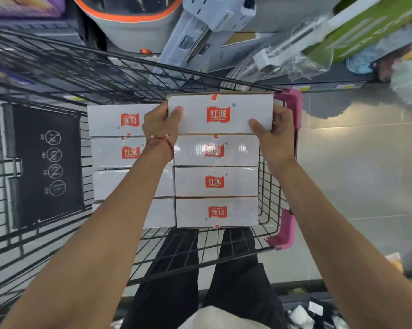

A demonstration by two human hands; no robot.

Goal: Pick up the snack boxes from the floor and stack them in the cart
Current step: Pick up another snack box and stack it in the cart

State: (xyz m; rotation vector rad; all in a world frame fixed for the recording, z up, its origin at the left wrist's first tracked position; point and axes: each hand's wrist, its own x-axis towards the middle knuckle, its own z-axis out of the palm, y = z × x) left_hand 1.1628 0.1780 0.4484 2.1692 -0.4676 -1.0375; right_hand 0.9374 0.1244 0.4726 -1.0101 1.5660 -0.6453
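Note:
A white snack box (220,113) with a red logo is held over the far right end of the black wire cart (269,198). My left hand (161,124) grips its left end and my right hand (275,131) grips its right end, thumbs on top. Below it, several identical white boxes (216,181) lie flat in two rows inside the cart, the right row beside the left row (119,119). My left forearm hides part of the left row.
The cart's folded black child seat flap (46,162) with warning icons lies to the left. Pink plastic corner bumpers (292,108) mark the cart's right side. Store shelves with packaged goods (356,34) stand beyond the cart. Grey tiled floor (356,162) stretches to the right.

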